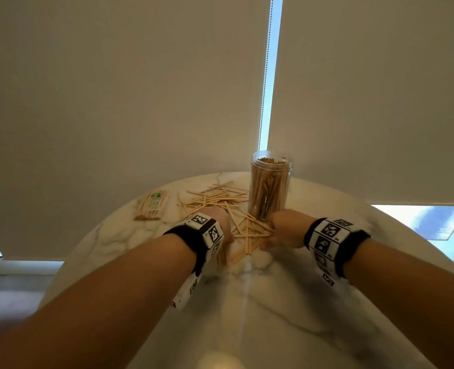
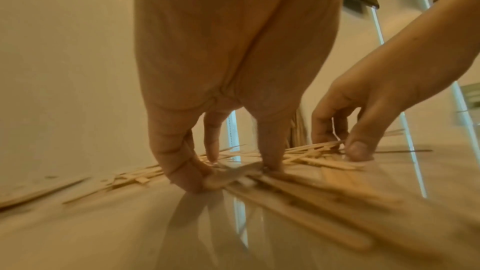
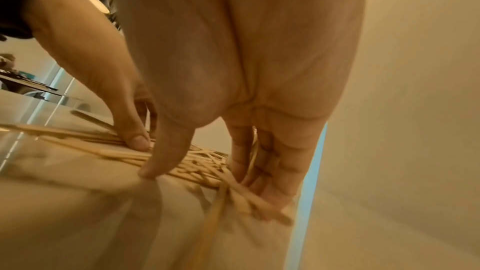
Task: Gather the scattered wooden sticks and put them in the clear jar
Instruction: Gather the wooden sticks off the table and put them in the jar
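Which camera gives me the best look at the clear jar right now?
Head view: the clear jar stands whole, upright, lidless, holding wooden sticks. Left wrist catches only a blurred sliver; right wrist shows none of it clearly.

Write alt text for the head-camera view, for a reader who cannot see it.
The left hand and right hand reach down into a scattered pile of wooden sticks on a round marble table. A clear jar packed with upright sticks stands just behind the right hand; a stick packet lies farther left.

Beige roller blinds hang behind a round marble table.
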